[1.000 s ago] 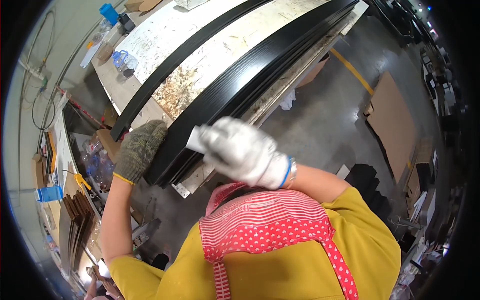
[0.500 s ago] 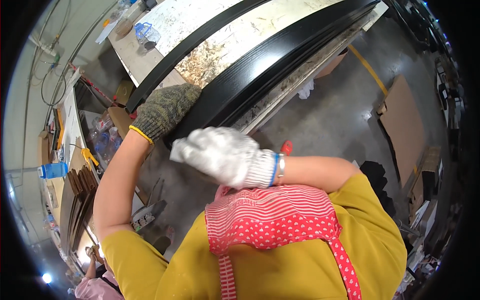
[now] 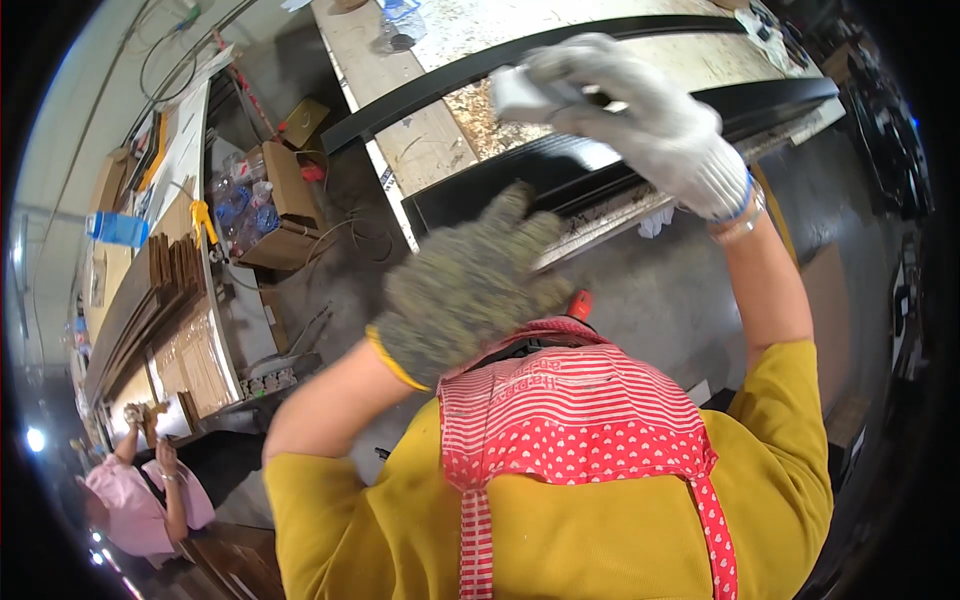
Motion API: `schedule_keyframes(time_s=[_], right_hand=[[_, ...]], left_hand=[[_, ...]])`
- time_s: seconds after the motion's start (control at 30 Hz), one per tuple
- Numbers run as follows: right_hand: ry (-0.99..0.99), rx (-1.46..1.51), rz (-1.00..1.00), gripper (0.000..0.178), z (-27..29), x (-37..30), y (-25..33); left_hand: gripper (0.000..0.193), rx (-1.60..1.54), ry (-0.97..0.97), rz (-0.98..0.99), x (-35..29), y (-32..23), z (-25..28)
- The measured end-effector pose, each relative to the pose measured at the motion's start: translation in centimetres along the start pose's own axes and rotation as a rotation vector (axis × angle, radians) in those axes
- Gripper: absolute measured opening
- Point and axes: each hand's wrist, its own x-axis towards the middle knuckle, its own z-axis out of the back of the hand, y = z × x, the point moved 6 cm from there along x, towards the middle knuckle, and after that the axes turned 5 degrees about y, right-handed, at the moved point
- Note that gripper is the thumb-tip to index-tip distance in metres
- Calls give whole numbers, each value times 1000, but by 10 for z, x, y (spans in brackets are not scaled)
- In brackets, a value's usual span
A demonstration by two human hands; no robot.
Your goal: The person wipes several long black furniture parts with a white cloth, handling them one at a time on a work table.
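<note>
My right hand point(image 3: 650, 130), in a white knit glove, is raised over the workbench point(image 3: 420, 145). Pinched in its fingers is a white folded piece point(image 3: 525, 97); cloth or paper, I cannot tell which. Below it lies a long black panel point(image 3: 480, 190) with a glossy face, along the bench's near edge. My left hand point(image 3: 475, 285), in a grey-green knit glove with a yellow cuff, hovers between my apron and the panel's left end. Its fingers are spread and slightly blurred, with nothing in them. A narrower black strip point(image 3: 450, 85) runs across the bench farther back.
A clear plastic jug point(image 3: 402, 25) stands at the bench's far side. To the left are a carton point(image 3: 285, 215) with plastic bottles and a stack of brown boards point(image 3: 150, 290). Another person in pink point(image 3: 130, 500) works at the lower left. Cardboard point(image 3: 828, 300) leans at the right.
My right hand has swung from the panel's left end rightward and up over the bench. My left hand has come off the panel and drawn back toward me. The view has shifted.
</note>
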Motion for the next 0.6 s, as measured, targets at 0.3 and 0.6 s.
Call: schedule_keyframes(time_s=[0.3,0.6], right_hand=[[666,244,373,30,-115,68,37],[553,-72,106,28,-102,95,8]], left_hand=[[65,-179,272,688,5,7,-62],[58,-145,245,725,9,11,-60]])
